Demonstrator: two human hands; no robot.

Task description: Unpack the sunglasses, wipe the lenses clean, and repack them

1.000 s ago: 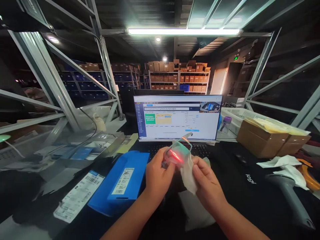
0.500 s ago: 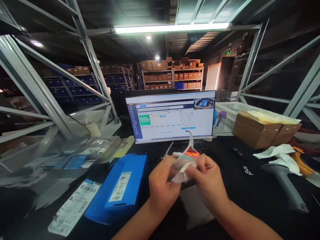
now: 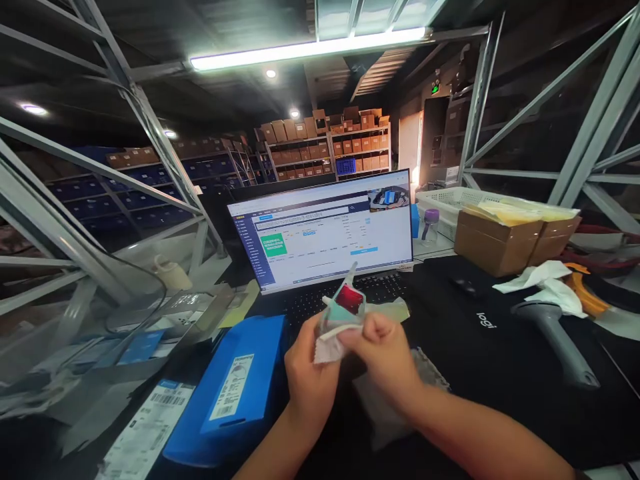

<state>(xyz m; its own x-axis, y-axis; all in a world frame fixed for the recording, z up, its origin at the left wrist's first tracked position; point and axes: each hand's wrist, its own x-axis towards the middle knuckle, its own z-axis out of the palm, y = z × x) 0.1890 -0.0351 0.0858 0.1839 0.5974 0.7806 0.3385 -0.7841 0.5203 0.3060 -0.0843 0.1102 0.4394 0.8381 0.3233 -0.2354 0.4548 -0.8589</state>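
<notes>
A pair of glasses (image 3: 351, 299) with red-tinted mirror lenses is held up in front of the keyboard, one temple pointing up. My left hand (image 3: 311, 373) is closed around the glasses from the left. My right hand (image 3: 387, 350) pinches a white cloth (image 3: 329, 351) against the nearer lens, its thumb on top. Part of the frame is hidden by the fingers and cloth. Under my right wrist lies a pale, translucent pouch (image 3: 380, 410). To the left of my hands rests a blue box (image 3: 200, 427) with a white label.
Behind the hands stand a monitor (image 3: 320, 233) and keyboard (image 3: 390, 283). A grey barcode scanner (image 3: 563, 347), crumpled white tissue (image 3: 545, 280) and cardboard box (image 3: 495, 243) are at right. A printed label sheet (image 3: 150, 427) and an open carton (image 3: 200, 307) lie at left.
The view has turned, so the desk items sit further left. The glasses have tilted in my hands and the lens looks deeper red. More of the pouch shows beside my right wrist.
</notes>
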